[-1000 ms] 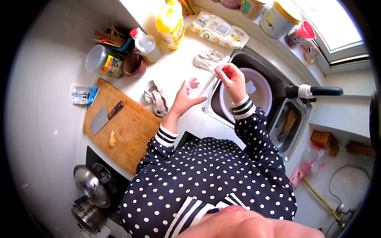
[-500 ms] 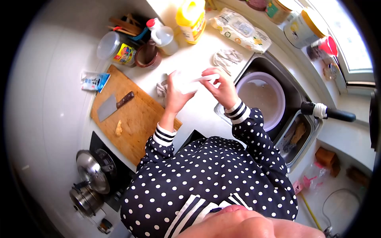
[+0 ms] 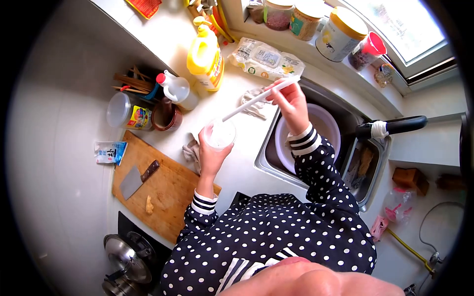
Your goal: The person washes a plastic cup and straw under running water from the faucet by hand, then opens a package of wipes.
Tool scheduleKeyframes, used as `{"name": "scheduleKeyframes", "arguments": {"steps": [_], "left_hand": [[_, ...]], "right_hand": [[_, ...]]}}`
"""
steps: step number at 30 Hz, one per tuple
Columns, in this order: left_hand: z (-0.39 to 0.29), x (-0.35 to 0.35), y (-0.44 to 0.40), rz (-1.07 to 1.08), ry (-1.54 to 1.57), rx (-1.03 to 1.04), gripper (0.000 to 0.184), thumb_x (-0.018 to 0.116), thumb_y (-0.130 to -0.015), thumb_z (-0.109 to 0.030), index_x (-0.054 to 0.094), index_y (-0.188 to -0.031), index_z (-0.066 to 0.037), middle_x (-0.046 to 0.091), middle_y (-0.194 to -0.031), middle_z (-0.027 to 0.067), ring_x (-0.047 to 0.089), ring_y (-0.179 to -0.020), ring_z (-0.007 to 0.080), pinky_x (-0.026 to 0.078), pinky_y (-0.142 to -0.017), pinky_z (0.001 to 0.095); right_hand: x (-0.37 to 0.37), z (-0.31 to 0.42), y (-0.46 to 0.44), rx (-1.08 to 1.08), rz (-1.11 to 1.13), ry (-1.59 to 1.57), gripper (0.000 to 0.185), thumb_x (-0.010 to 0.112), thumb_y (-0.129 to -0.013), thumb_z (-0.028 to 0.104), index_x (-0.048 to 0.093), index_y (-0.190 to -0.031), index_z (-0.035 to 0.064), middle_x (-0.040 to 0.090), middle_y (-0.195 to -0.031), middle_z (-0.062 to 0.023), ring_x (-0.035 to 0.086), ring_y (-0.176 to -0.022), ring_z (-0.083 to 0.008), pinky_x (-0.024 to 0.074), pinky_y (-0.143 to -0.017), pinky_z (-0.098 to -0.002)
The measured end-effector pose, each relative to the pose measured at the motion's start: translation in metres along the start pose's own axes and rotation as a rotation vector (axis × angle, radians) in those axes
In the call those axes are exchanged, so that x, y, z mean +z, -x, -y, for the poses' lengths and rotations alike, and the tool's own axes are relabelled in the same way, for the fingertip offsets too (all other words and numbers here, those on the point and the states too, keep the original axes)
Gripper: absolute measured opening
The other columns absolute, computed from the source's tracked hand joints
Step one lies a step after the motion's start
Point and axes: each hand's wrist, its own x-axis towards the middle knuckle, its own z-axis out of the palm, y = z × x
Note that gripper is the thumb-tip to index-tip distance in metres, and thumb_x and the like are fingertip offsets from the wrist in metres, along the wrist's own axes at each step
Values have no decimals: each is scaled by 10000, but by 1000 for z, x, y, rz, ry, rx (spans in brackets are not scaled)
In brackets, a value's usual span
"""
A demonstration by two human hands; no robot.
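Observation:
My left hand (image 3: 213, 154) is wrapped round a small clear container (image 3: 221, 134) with whitish contents, over the counter between the cutting board and the sink. My right hand (image 3: 293, 104) pinches a long white stick-like utensil (image 3: 256, 99), whose lower end reaches the container's rim. A crumpled cloth (image 3: 191, 151) lies behind my left hand, and another pale cloth (image 3: 254, 103) is partly under the utensil. Below my right hand, a light purple basin (image 3: 281, 148) sits in the metal sink (image 3: 264, 159).
At left a wooden cutting board (image 3: 173, 190) bears a cleaver (image 3: 132, 181) and a ginger piece (image 3: 149, 205). Behind stand a yellow bottle (image 3: 205, 61), a white jug (image 3: 178, 91) and a wipes pack (image 3: 267, 59). The faucet (image 3: 395, 127) extends over the sink's right side.
My right hand has risen up and to the right with the white utensil, now held long and slanted. My left hand has turned, showing the container's round opening. The camera view has shifted.

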Motion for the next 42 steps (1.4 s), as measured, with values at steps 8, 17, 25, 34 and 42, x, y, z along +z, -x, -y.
{"name": "scheduleKeyframes", "arguments": {"steps": [8,17,25,34,42], "left_hand": [[-1,8,-3,12,-84,-9,801,771,-581,-27,311,-1236,-12,420,-1221,147,410,-1173,263,346,-980,358],[7,18,20,126,36,-5,898,762,-618,-4,201,-1317,-72,365,-1274,149,361,-1197,302,316,-968,427],[8,28,38,197,50,-53,857,775,-631,-57,233,-1295,-70,388,-1252,168,375,-1190,279,315,-957,417],[-27,136,86,299,309,-107,844,772,-641,-58,214,-1272,-6,352,-1263,174,389,-1168,279,405,-930,376],[-46,262,89,276,359,-118,850,805,-593,-119,271,-1250,-31,393,-1247,145,424,-1136,240,436,-889,341]], "right_hand": [[14,-8,27,11,163,171,205,564,-847,38,479,-1030,3,592,-907,-86,586,-863,-143,489,-759,-259],[14,-22,88,44,115,455,394,676,-757,105,515,-1114,61,568,-978,-49,562,-742,-87,455,-604,-212],[-71,-23,184,224,-142,655,319,640,-781,186,562,-1059,51,578,-941,-103,577,-781,-180,478,-720,-286],[-368,-1,211,272,-738,1051,397,626,-786,292,553,-1078,32,631,-864,-121,604,-779,-243,472,-720,-320],[-562,-6,122,291,-781,1181,648,508,-789,541,488,-1125,-14,592,-1002,-232,572,-942,-373,468,-797,-414]]}}
